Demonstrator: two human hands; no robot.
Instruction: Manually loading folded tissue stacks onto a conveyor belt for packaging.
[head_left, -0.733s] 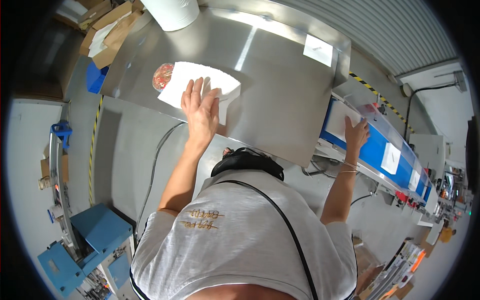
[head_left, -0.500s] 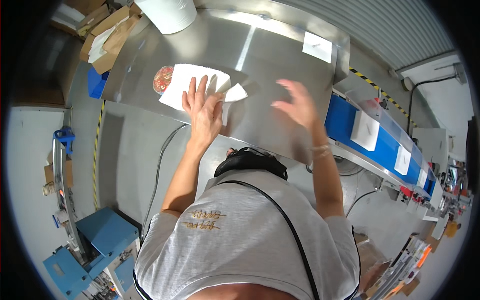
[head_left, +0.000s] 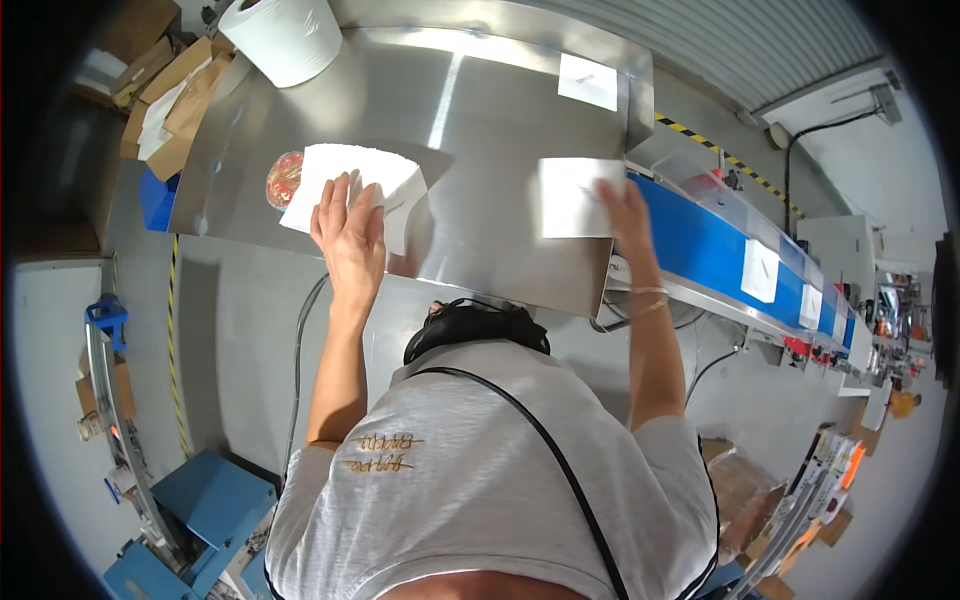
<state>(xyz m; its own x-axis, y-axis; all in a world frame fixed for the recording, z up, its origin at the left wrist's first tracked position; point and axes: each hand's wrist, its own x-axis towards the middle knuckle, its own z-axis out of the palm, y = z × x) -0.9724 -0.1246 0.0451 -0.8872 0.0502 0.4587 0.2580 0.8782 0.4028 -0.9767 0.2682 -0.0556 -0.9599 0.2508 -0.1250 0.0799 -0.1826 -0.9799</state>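
White sheets point(head_left: 398, 182) right of carton point(head_left: 172, 161) with paper point(head_left: 160, 122)

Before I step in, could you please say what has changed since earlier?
The right hand left the blue conveyor belt, reached left over the silvery metal table, then swung right; a flat white square is now at its fingers. The white squares on the belt advanced rightward. The left hand stayed on the fanned white stack.
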